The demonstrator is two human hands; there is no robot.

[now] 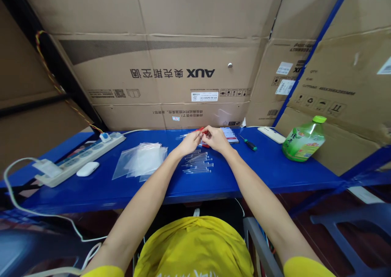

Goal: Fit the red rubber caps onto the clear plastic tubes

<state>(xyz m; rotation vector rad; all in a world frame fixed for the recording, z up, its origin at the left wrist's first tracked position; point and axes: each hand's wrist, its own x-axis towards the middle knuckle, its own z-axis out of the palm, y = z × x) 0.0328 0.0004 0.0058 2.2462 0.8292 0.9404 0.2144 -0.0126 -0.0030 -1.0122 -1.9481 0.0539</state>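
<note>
Above the back half of the blue table, my left hand [191, 143] and my right hand [216, 139] meet, fingers pinched close together. Small red pieces [205, 145] show around the fingertips; their kind is too small to make out. Exactly what each hand grips is mostly hidden by the fingers. Just in front of the hands lie several thin clear tube-like sticks [198, 163], roughly side by side. More slender clear pieces stick out behind my left hand. To the left is a loose stack of clear plastic bags [143, 159].
A lit phone [229, 135] and a green-black screwdriver [250, 145] lie right of my hands. Farther right are a white flat device [271, 135] and a green bottle [304, 140]. At left are a power strip [82, 159] and a white earbud case [88, 169]. Cardboard [171, 16] walls the back.
</note>
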